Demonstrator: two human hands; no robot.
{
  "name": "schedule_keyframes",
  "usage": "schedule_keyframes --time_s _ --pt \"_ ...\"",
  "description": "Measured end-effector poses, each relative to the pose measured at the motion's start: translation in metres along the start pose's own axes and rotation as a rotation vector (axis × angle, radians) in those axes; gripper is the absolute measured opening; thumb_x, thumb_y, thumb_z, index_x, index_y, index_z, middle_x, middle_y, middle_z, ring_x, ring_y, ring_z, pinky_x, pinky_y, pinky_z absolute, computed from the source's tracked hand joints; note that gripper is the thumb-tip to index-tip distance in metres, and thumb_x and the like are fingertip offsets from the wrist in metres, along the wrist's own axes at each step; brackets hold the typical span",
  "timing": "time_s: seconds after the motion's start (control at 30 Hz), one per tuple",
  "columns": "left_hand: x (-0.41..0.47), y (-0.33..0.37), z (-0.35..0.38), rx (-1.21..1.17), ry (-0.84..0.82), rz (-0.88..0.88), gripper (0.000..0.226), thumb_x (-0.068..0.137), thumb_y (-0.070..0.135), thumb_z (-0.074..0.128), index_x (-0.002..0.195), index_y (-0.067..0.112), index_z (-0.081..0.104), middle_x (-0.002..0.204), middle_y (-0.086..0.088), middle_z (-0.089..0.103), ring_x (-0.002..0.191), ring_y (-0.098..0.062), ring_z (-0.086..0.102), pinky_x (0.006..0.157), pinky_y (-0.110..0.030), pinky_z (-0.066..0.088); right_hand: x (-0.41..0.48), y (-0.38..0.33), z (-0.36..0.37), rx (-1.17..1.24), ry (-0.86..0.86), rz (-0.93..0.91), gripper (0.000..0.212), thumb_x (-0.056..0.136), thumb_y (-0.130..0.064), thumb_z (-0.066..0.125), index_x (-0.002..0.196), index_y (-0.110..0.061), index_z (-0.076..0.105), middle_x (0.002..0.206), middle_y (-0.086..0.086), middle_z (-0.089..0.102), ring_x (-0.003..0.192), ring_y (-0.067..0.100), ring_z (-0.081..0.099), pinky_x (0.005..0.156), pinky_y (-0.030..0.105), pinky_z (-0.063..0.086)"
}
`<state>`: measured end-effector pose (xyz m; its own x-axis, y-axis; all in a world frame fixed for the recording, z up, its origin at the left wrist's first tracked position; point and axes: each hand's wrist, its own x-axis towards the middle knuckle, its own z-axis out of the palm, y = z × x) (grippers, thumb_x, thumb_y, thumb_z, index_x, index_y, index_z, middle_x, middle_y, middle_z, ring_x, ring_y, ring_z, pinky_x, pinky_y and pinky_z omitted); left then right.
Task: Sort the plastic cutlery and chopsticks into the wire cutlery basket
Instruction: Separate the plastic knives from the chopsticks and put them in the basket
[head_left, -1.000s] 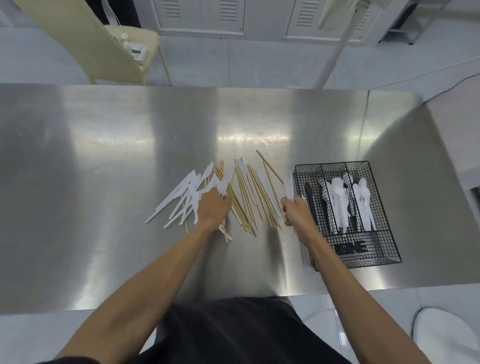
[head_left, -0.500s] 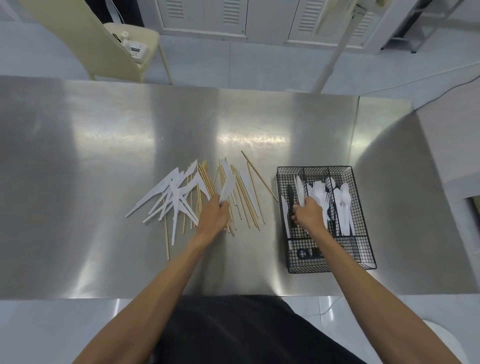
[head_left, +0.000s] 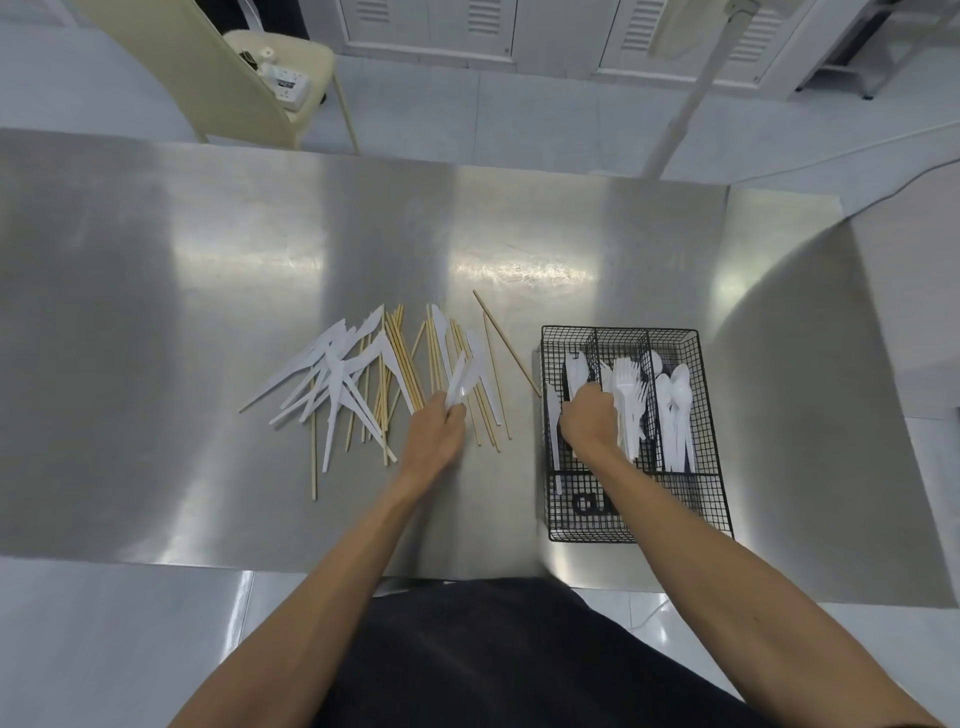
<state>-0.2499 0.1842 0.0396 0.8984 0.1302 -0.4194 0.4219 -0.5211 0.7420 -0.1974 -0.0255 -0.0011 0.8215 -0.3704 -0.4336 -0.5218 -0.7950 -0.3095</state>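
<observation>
Far out to the left of my left hand (head_left: 434, 434) the white plastic knives (head_left: 332, 379) fan out on the steel table (head_left: 156, 312), blades pointing up and away to the right. Nearer, the wooden chopsticks (head_left: 402, 374) lie mostly lengthwise, running away from me, just beyond and to both sides of my knuckles. My left hand is pinched shut on a white knife (head_left: 460, 384); its long axis tilts up and slightly right from my fingertips, and the handle end is hidden in my grip.

To the right, well apart from that hand, sits the wire cutlery basket (head_left: 696, 415). My right hand (head_left: 589, 423) is down in its left compartment, curled around white cutlery; I cannot tell whether it grips or is letting go. Forks (head_left: 626, 395) fill the middle compartment, spoons (head_left: 675, 410) the right one.

I judge the held knife must travel rightward to that left compartment, and my right hand is nearer to it.
</observation>
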Motion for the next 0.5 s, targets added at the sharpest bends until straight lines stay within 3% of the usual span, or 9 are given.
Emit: schedule_keyframes --time_s 0.07,0.17,0.4,0.5 --pt "-0.001 0.0 0.002 -0.003 0.002 0.007 0.023 0.105 0.023 0.041 0.09 0.009 0.05 0.072 0.001 0.047 0.06 -0.012 0.044 0.051 -0.019 0.033 0.0 0.002 -0.002 -0.046 -0.004 -0.023 0.006 0.095 0.005 0.056 0.097 0.002 0.06 0.093 0.013 0.065 0.067 0.02 0.054 0.051 0.031 0.041" --pt "-0.001 0.0 0.003 -0.01 -0.002 0.017 0.025 0.105 0.023 0.042 0.091 0.005 0.052 0.074 -0.002 0.048 0.061 -0.013 0.043 0.053 -0.023 0.033 -0.001 0.004 -0.006 -0.095 -0.002 -0.051 0.017 0.092 0.01 0.054 0.081 -0.004 0.055 0.085 0.012 0.062 0.068 0.022 0.057 0.05 0.032 0.043" --pt "0.007 0.003 0.003 -0.02 -0.062 0.044 0.025 0.103 0.024 0.043 0.081 0.012 0.044 0.071 -0.002 0.046 0.059 -0.015 0.041 0.053 -0.027 0.031 -0.007 0.009 -0.008 -0.169 0.006 -0.13 0.02 0.088 0.013 0.052 0.079 -0.005 0.052 0.082 0.011 0.059 0.07 0.024 0.059 0.053 0.034 0.047" --pt "0.009 0.005 0.003 -0.007 -0.084 0.06 0.026 0.104 0.023 0.044 0.079 0.015 0.041 0.069 0.001 0.042 0.056 -0.013 0.037 0.051 -0.025 0.028 -0.011 0.013 -0.003 -0.172 0.027 -0.154 0.014 0.092 0.004 0.058 0.083 -0.006 0.054 0.081 0.01 0.061 0.069 0.024 0.061 0.054 0.035 0.052"
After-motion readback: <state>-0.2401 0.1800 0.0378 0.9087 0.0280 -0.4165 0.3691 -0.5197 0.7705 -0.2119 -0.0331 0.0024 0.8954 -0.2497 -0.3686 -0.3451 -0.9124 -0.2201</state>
